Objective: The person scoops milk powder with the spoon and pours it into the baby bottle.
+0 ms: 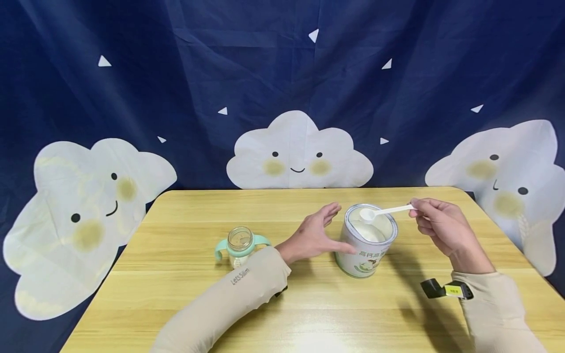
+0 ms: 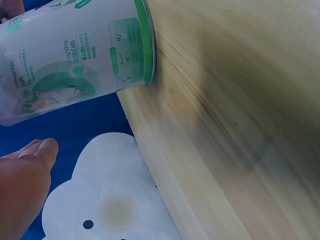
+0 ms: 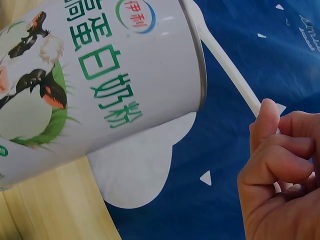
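The right hand (image 1: 441, 225) pinches the white scoop (image 1: 386, 212) by its handle end, and the handle runs leftward so the bowl sits over the open milk powder can (image 1: 368, 240) at centre frame. The left hand (image 1: 315, 238), fingers straight, rests against the can's left side.

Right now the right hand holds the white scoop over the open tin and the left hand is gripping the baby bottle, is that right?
Not quite. The left hand rests open against the tin, not gripping the baby bottle, which stands alone; the head view shows it. The right hand does hold the white scoop over the open tin.

White-and-green milk powder tin (image 2: 75, 55) cut off by the left wrist view's top and left edges, its small print blurred, white plastic scoop (image 3: 230, 75) bowl hidden behind the tin's rim in the right wrist view, small glass bottle with mint handles (image 1: 240, 243) partly hidden behind the beige sleeve (image 1: 229, 299)
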{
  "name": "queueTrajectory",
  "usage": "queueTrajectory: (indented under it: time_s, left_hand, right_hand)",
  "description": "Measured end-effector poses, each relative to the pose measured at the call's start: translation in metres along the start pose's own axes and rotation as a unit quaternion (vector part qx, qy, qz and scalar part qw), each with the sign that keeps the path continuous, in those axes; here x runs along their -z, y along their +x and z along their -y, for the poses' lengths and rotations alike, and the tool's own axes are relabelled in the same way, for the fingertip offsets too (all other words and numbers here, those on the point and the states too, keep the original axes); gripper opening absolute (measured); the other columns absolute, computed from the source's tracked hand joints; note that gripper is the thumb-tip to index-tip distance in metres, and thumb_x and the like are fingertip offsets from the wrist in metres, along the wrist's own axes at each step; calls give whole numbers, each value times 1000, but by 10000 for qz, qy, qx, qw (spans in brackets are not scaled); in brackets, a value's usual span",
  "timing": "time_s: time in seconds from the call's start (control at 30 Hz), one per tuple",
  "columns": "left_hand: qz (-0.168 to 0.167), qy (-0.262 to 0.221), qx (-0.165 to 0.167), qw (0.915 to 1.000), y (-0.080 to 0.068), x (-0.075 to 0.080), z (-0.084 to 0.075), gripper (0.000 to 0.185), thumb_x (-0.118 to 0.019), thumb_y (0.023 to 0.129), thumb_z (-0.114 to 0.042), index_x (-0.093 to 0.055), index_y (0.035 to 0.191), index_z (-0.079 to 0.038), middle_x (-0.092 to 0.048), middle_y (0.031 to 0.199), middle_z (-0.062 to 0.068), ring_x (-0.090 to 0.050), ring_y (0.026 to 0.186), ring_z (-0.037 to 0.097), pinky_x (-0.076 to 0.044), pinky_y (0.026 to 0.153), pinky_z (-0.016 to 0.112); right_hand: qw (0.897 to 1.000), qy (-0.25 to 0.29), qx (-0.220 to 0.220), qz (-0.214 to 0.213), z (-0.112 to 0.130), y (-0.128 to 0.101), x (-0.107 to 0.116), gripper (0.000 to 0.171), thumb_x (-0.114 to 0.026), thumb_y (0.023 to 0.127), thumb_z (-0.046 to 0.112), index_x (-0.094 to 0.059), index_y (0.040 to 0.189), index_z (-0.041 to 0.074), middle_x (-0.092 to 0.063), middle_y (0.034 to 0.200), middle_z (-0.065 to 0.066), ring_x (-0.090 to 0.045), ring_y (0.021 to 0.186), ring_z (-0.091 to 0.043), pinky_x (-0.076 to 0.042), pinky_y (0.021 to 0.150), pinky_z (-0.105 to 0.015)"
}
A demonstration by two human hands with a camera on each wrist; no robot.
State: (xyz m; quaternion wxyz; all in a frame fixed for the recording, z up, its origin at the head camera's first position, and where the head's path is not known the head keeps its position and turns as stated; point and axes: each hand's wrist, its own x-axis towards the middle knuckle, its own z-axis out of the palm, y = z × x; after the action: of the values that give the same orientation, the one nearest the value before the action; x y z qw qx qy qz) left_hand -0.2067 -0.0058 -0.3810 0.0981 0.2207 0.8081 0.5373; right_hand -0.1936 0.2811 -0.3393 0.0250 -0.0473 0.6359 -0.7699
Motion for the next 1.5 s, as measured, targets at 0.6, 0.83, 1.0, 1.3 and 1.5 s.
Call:
queueTrajectory:
  time_s: [0.6, 0.83, 1.0, 1.3, 1.5]
  left_hand:
    - [-116, -60, -131, 9998, -11, 17, 5, 111, -95, 68, -27, -30, 156, -10, -37, 158, 2, -37, 142, 18, -34, 113, 27]
    - [-183, -107, -221, 9995, -17, 27, 7, 109, -94, 69, -24, -30, 156, -9, -38, 157, 2, -36, 143, 19, -33, 114, 29]
    - [-183, -150, -142, 9996, -23, 34, 8, 108, -94, 70, -23, -30, 156, -10, -37, 158, 2, -35, 144, 19, -33, 114, 30]
    - [-238, -92, -178, 9995, -29, 43, 8, 105, -93, 72, -21, -30, 155, -6, -39, 157, 5, -36, 143, 17, -33, 115, 31]
    - [-241, -107, -160, 9995, -31, 48, 7, 106, -93, 71, -20, -30, 156, -6, -39, 157, 4, -36, 143, 16, -33, 114, 30]
  right_hand:
    - [9997, -125, 89, -185, 2, 1, -17, 25, -57, 101, 7, -69, 79, 11, -63, 70, 4, -40, 52, -3, -14, 50, -27]
    - [9998, -70, 140, -148, 5, 1, -24, 26, -57, 101, 5, -70, 79, 11, -64, 69, 4, -40, 51, -3, -14, 50, -27]
    - [9999, -18, 134, -98, 5, 1, -30, 25, -57, 101, 5, -70, 80, 11, -63, 69, 4, -40, 52, -3, -14, 51, -27]
    - [9998, -116, 144, -48, 7, 3, -40, 25, -56, 101, 5, -68, 79, 11, -62, 69, 3, -39, 53, -4, -14, 52, -29]
    - [9998, -149, 123, -12, 7, 4, -48, 25, -56, 101, 5, -68, 79, 11, -64, 68, 3, -40, 53, -3, -21, 46, -20]
